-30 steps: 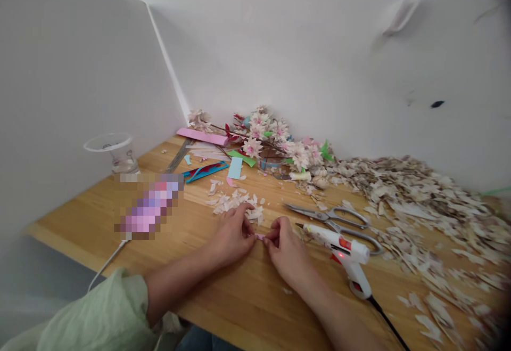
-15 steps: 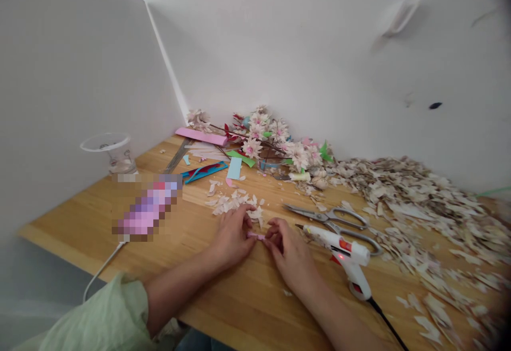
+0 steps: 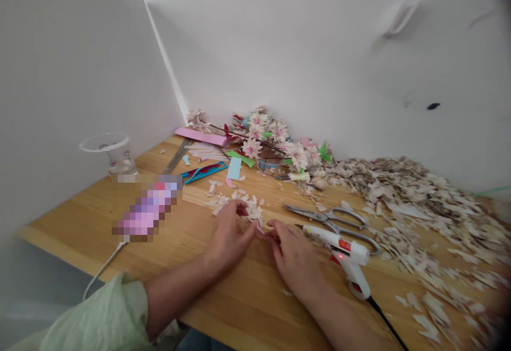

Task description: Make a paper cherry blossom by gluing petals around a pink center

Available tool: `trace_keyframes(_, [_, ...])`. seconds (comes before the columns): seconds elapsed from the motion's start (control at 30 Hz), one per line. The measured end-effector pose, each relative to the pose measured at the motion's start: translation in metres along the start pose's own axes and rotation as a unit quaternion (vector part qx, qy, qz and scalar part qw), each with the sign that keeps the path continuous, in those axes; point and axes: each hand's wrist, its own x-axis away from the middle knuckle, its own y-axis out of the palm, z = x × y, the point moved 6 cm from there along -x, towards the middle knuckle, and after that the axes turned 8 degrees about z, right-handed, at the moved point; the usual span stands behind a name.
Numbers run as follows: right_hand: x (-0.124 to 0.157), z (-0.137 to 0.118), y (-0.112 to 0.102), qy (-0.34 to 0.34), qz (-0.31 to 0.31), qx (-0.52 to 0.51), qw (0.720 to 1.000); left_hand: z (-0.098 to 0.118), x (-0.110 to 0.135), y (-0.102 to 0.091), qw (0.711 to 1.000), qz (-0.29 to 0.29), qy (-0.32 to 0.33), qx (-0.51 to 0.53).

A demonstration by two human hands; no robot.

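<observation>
- Pink strip lies low over the wooden surface, small and thin, between the two hands near the middle of the view.
- Left hand has its grip pinching the left end of the pink strip, fingertips pressed together and knuckles up.
- Right hand meets it from the other side, its grip pinching the right end; the two hands almost touch.
- Pale petal scraps lie in a small heap just beyond the left hand.
- Scissors rest on the surface just past the right hand, blades pointing left.
- Glue gun lies beside the right hand, nozzle toward the scissors' blades, a red light showing on its body and a black cord running off toward the near edge.
- Paper flowers are bunched against the back wall, with coloured paper pieces in front of them.
- Big pile of pale trimmings covers the right part of the surface.
- Clear plastic cup stands at the far left by the side wall.
</observation>
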Motion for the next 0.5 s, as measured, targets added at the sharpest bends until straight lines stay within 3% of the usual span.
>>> trace_keyframes(0.07, [0.001, 0.003, -0.007, 0.032, 0.035, -0.022, 0.999, 0.001, 0.0, -0.001, 0.999, 0.001, -0.015, 0.049])
trace_keyframes(0.13, [0.002, 0.011, -0.012, 0.107, 0.075, -0.079, 0.988, 0.0, 0.002, 0.006, 0.991, -0.037, -0.053, 0.121])
trace_keyframes(0.23, [0.004, 0.024, -0.009, 0.225, 0.106, -0.191, 0.95, -0.002, 0.004, 0.019, 0.957, -0.09, -0.13, 0.245])
trace_keyframes(0.37, [0.004, 0.029, 0.005, 0.29, 0.093, -0.327, 0.895, -0.007, 0.004, 0.026, 0.905, -0.115, -0.219, 0.345])
trace_keyframes(0.5, [0.007, 0.026, 0.015, 0.31, 0.059, -0.411, 0.855, -0.009, 0.004, 0.027, 0.878, -0.135, -0.258, 0.379])
